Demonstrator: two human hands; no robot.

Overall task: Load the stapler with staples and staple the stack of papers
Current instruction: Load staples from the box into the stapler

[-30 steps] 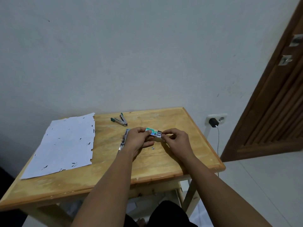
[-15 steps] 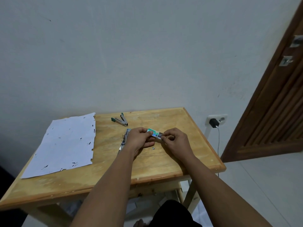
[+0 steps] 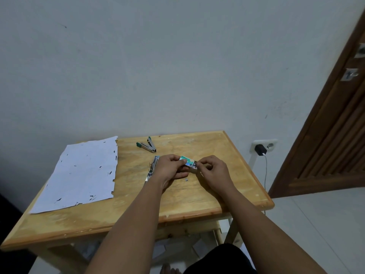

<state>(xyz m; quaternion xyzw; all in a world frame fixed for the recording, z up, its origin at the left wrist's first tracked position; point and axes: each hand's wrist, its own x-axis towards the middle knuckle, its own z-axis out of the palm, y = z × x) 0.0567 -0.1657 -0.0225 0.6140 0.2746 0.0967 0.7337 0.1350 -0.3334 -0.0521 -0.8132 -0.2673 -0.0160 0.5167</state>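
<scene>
At the left of the frame we see a stack of white paper sheets with ragged, torn edges and small dark marks (image 3: 79, 173), lying flat on the left part of a light wooden table with a rounded rim (image 3: 197, 206) and overhanging its far edge. To the right of the papers, near the table's far edge at upper centre, lies a small metal tool with green handles, spread in a V (image 3: 146, 146); we cannot tell exactly what kind of tool it is. Just below it, a slim silver metal stapler (image 3: 152, 168) rests on the wood, angled down toward the lower left and partly hidden behind our left hand (image 3: 169, 171).

That hand sits near the middle of the frame, its fingers and thumb curled round the left end of a small green and white cardboard staple box (image 3: 187, 161), held just above the table. Our right hand (image 3: 214, 173) meets it from the right, its fingertips pinching the box's right end, where a grey part shows. A tiny grey scrap (image 3: 186, 180) lies on the wood just below the hands.

Further right, a black plug with a thin cable (image 3: 260, 150) sits in a white wall socket (image 3: 264, 145), and a brown wooden door (image 3: 335, 135) fills the right edge.
</scene>
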